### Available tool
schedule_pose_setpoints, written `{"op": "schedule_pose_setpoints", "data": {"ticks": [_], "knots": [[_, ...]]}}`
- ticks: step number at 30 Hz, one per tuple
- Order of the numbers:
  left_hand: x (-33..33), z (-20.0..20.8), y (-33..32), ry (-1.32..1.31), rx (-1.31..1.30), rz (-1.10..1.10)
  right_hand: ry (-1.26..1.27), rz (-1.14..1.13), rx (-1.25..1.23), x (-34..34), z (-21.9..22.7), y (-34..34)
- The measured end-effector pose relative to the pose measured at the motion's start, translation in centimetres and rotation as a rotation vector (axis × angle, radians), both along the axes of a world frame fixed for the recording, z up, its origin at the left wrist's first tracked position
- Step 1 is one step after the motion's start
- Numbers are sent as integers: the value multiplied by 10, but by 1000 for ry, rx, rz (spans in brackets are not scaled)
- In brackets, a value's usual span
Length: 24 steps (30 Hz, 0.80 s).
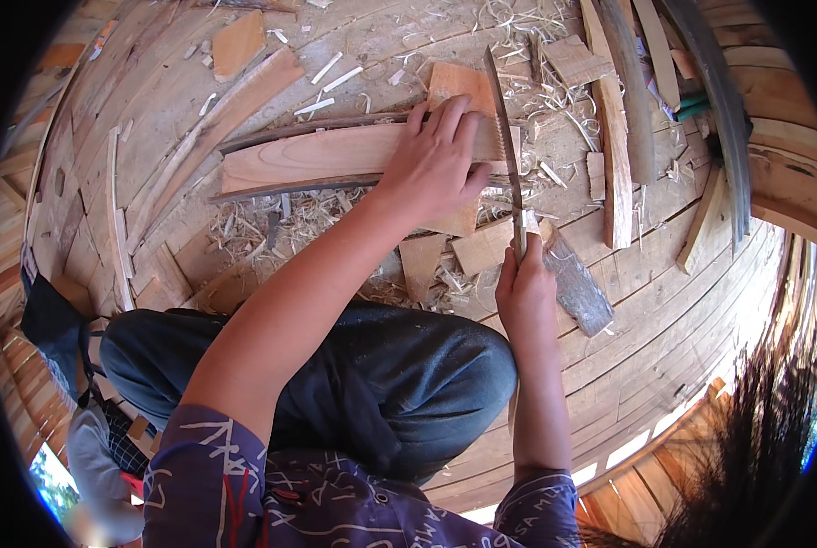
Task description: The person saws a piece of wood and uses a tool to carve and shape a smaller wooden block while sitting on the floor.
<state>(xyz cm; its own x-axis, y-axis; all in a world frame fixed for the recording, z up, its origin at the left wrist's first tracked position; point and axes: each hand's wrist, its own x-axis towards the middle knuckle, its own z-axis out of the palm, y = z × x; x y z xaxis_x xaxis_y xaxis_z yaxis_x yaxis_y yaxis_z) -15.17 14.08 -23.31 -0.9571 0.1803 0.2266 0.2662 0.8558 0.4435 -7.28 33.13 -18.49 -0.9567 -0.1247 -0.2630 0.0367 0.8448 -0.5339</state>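
Black strands [746, 447], probably hair, loom closest at the lower right, beside the person's purple shirt [354, 498]. Beyond the dark-trousered knees [468, 365], a pale wooden board [317, 157] lies over the plank floor [664, 310], well in from its lower-right edge, long axis running left to right. The left hand [440, 146] rests on it toward the right end, fingers slightly parted, most of the board stretching to their left. The right hand [529, 283] is wrapped round the grip of a handsaw [509, 151] whose narrow blade points away from the body, crossing the board's line steeply — just right of the left fingers. Of the two, the left hand is nearer the board; whether the teeth touch wood, I cannot tell. Pale lettering and sketchy line drawings cover the shirt — no label is readable on saw or board.
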Motion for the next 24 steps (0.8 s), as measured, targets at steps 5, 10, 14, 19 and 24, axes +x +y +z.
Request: {"op": "schedule_pose_setpoints", "data": {"ticks": [5, 10, 14, 19, 24], "knots": [[-4, -4, 16, -41, -87, 60, -23, -9, 11, -1, 1, 0], [-3, -1, 10, -73, -89, 25, 12, -4, -21, 1, -4, -1], [-1, -2, 10, -19, -97, 8, 32, 3, -28, -12, -11, -6], [-2, -1, 12, -31, -97, 15, 32, 1, -41, -21, -14, -8], [-2, -1, 10, -41, -98, 29, -60, -17, 12, 3, 5, 2]]}}
